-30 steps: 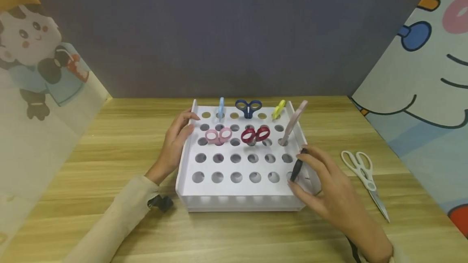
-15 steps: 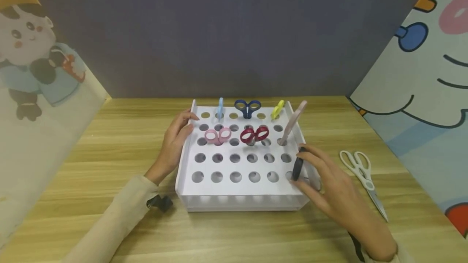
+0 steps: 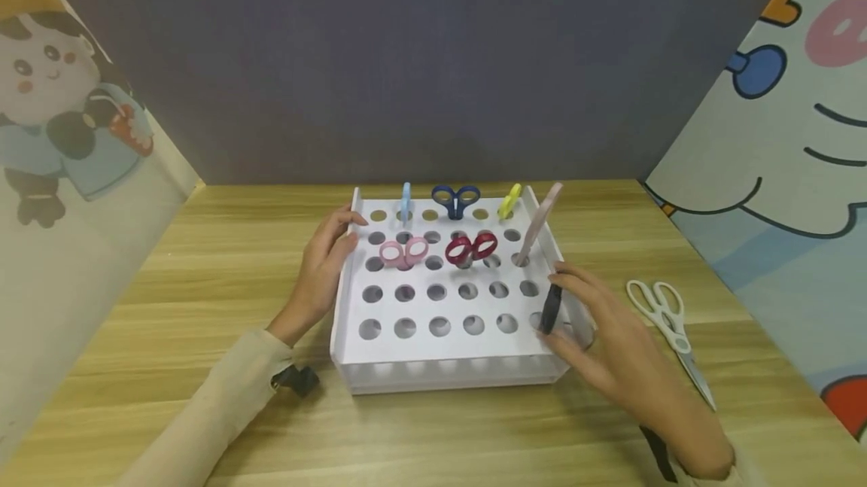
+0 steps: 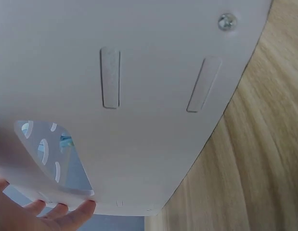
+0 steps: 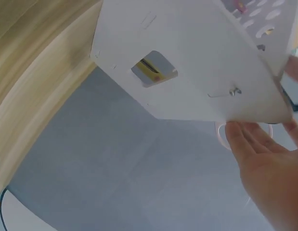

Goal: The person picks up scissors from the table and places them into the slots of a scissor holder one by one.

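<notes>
A white holed rack (image 3: 420, 344) stands on the table, with several scissors upright in its holes. My left hand (image 3: 317, 269) grips the top edge of the rack's left side panel. At the front right hole, my right hand (image 3: 609, 344) pinches the black handle (image 3: 552, 310) of a pair of scissors between thumb and fingers. Its blades are hidden. Dark red scissors (image 3: 471, 248) and pink scissors (image 3: 404, 252) stand in the middle rows. Pale pink scissors (image 3: 540, 223) lean near the right panel.
White-handled scissors (image 3: 667, 318) lie on the wooden table (image 3: 223, 246) right of the rack. Light blue scissors (image 3: 406, 202), dark blue scissors (image 3: 455, 201) and yellow scissors (image 3: 509, 202) fill part of the back row. A grey panel (image 3: 406, 65) closes the far side.
The black handle has turned a little in my right hand and stands more upright. The rack has swung slightly, its front right corner a bit farther back. My left hand keeps its place.
</notes>
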A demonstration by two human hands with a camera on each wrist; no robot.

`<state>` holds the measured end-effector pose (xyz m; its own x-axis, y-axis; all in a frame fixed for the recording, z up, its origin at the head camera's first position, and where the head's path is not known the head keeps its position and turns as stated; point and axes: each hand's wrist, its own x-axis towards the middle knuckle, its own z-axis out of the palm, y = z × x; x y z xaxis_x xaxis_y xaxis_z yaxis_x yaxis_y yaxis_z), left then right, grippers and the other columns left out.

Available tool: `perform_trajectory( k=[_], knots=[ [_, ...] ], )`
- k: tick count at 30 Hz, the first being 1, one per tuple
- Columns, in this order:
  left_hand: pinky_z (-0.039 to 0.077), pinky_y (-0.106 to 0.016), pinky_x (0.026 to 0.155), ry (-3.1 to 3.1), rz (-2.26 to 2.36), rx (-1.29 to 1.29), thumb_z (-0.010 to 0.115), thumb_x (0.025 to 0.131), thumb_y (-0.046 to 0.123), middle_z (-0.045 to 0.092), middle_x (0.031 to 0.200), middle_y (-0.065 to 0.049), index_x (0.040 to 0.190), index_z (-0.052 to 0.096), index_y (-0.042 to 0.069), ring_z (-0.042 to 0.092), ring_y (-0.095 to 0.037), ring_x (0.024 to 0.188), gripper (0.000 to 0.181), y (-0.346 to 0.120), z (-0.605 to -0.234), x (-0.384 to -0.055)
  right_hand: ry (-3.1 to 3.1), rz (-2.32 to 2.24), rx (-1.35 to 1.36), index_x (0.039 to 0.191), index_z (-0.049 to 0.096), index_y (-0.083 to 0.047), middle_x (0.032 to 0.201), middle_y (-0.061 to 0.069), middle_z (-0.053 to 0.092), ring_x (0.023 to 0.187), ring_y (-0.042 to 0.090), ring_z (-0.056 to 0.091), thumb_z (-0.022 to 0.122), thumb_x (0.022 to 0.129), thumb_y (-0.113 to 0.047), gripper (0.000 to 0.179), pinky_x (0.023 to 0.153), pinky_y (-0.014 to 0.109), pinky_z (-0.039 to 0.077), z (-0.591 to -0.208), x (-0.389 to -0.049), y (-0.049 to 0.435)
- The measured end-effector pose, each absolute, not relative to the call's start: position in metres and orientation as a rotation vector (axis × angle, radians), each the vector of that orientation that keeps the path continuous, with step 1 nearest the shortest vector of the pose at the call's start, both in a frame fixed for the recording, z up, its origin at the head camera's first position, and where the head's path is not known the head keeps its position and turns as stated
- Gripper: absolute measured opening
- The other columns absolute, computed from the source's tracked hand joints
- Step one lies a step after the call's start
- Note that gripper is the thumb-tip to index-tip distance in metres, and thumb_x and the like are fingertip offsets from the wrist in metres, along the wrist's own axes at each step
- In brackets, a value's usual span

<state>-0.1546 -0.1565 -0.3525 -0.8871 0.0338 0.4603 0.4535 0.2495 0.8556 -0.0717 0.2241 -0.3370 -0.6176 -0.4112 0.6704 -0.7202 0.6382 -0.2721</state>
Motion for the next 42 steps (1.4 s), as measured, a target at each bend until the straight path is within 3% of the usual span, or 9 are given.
perform_trajectory(
  k=[5,11,16,19,23,26,35,42],
  knots=[
    [0.038,-0.031,0.109,-2.168,-1.661,-0.469,0.046,0.101,0.009,0.045,0.148,-0.011,0.118,0.059,0.003,0.040,-0.019,0.137,0.022,-0.157,-0.353,-0.155,-2.147,0.849,0.935,0.132,0.059,0.002,0.131,0.019,0.061,0.125,0.022,0.054,0.062,0.094,-0.052,0.066,0.112,0.022,0.034,-0.330,-0.071,0.230],
    [0.036,-0.031,0.110,-2.163,-1.652,-0.473,0.046,0.101,0.009,0.047,0.146,-0.012,0.118,0.059,0.002,0.042,-0.018,0.135,0.022,-0.157,-0.352,-0.154,-2.048,0.837,0.810,0.120,0.065,0.007,0.117,0.021,0.067,0.108,0.012,0.060,0.061,0.097,-0.042,0.054,0.102,0.017,0.042,-0.327,-0.084,0.250],
    [0.037,-0.034,0.110,-2.166,-1.656,-0.469,0.046,0.101,0.008,0.047,0.146,-0.012,0.118,0.059,0.002,0.042,-0.018,0.135,0.022,-0.157,-0.353,-0.154,-2.167,0.778,0.666,0.126,0.063,0.002,0.120,0.018,0.067,0.101,0.028,0.064,0.072,0.091,-0.016,0.041,0.097,0.012,0.039,-0.327,-0.100,0.268],
    [0.034,-0.041,0.112,-2.170,-1.653,-0.469,0.046,0.101,0.009,0.047,0.147,-0.012,0.118,0.059,0.002,0.041,-0.020,0.136,0.022,-0.157,-0.353,-0.154,-2.251,0.701,0.598,0.128,0.061,0.001,0.122,0.018,0.066,0.099,0.036,0.064,0.074,0.085,-0.005,0.045,0.088,0.022,0.045,-0.329,-0.110,0.277],
    [0.031,-0.046,0.114,-2.172,-1.648,-0.476,0.047,0.101,0.009,0.046,0.147,-0.013,0.118,0.059,0.002,0.039,-0.022,0.138,0.022,-0.157,-0.353,-0.153,-2.333,0.657,0.547,0.130,0.059,0.003,0.123,0.022,0.063,0.100,0.042,0.061,0.072,0.088,-0.005,0.045,0.080,0.047,0.047,-0.330,-0.124,0.288],
    [0.030,-0.047,0.115,-2.161,-1.643,-0.482,0.047,0.101,0.009,0.047,0.147,-0.013,0.118,0.059,0.002,0.039,-0.022,0.138,0.022,-0.157,-0.353,-0.154,-2.419,0.674,0.499,0.132,0.056,0.003,0.125,0.027,0.060,0.105,0.045,0.057,0.069,0.092,-0.009,0.044,0.081,0.057,0.045,-0.331,-0.134,0.296],
    [0.032,-0.047,0.114,-2.162,-1.650,-0.504,0.045,0.102,0.012,0.046,0.147,-0.011,0.118,0.059,0.004,0.037,-0.020,0.139,0.022,-0.153,-0.356,-0.155,-2.637,0.691,0.348,0.132,0.052,0.009,0.127,0.036,0.054,0.110,0.053,0.051,0.064,0.096,-0.016,0.045,0.083,0.066,0.042,-0.360,-0.156,0.320],
    [0.029,-0.045,0.115,-2.162,-1.622,-0.497,0.045,0.102,0.012,0.046,0.148,-0.011,0.117,0.059,0.003,0.036,-0.021,0.140,0.022,-0.156,-0.355,-0.156,-2.816,0.689,0.294,0.135,0.043,0.015,0.129,0.045,0.045,0.109,0.061,0.045,0.063,0.097,-0.022,0.057,0.088,0.072,0.037,-0.384,-0.167,0.342]
  ],
)
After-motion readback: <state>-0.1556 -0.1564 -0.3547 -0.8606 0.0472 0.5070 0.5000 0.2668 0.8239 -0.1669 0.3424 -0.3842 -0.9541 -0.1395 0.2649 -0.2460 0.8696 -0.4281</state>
